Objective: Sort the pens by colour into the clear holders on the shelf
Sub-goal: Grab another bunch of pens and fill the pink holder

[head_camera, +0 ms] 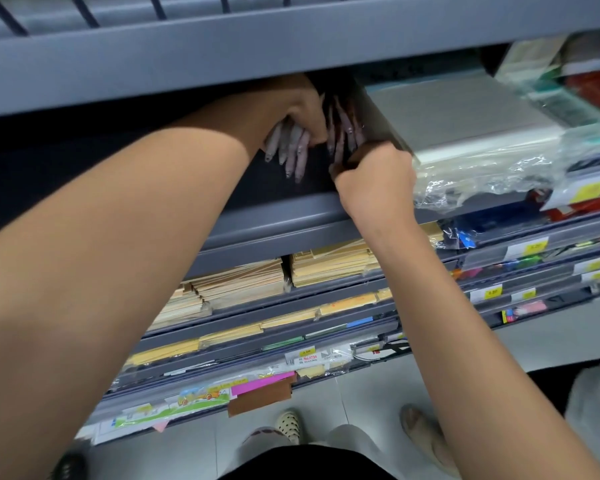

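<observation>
Several grey shelves (274, 216) above tiled floor (361, 403).

— From where does the head view look?

— From the person's head, facing forward and steeply down. Both forearms enter from the lower corners of the frame and meet at upper centre.

— How near is it?

— Arm's length. The left hand (302, 112) and right hand (374, 174) reach into the grey shelf (274, 209), near enough to tell single pens (291, 147) apart. The board above (222, 64) fills the top of the frame.

— And lower down?

— The wide lens bows the shelf edges. Lower tiers slant across the middle, and the floor (361, 393) and the person's shoes (288, 426) show at bottom centre, seen almost from straight above.

— Another view?

— Just this one.
</observation>
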### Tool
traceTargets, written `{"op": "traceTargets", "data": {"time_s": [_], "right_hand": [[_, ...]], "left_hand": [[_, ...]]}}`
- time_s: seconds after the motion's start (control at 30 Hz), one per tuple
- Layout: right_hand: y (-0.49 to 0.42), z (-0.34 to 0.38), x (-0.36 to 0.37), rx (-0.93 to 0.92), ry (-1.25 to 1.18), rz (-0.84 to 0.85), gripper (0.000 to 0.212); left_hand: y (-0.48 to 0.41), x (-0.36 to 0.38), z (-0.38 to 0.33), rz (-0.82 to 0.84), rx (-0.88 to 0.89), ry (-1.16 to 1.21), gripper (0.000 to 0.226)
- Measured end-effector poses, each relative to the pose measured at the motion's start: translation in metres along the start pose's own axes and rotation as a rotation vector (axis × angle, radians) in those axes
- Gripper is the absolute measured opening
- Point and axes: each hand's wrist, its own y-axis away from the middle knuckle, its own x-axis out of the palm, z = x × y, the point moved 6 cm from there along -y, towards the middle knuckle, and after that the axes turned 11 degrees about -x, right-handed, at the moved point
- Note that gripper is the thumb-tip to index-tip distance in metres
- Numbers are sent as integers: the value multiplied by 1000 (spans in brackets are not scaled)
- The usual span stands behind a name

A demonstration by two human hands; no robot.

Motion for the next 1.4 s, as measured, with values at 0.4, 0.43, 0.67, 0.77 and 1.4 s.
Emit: {"op": "traceTargets", "data": {"time_s": [0.4,0.43,0.67,0.77,1.4], "right_hand": [[-3,14,7,-76,191,-91,26],[-3,14,7,-74,181,-88,23],[2,5,-5,90,-168,39,25],[12,4,-13,124,-224,66,28],[60,-10,-13,111,-895,157,6]], "left_hand": [[-6,-13,4,-267,72,-192,18],[-9,-13,7,-272,64,-188,23],[-22,-8,21,-84,59,35,33],[-21,-6,24,-136,45,37,32],[53,41,101,196,172,1127,24]]}}
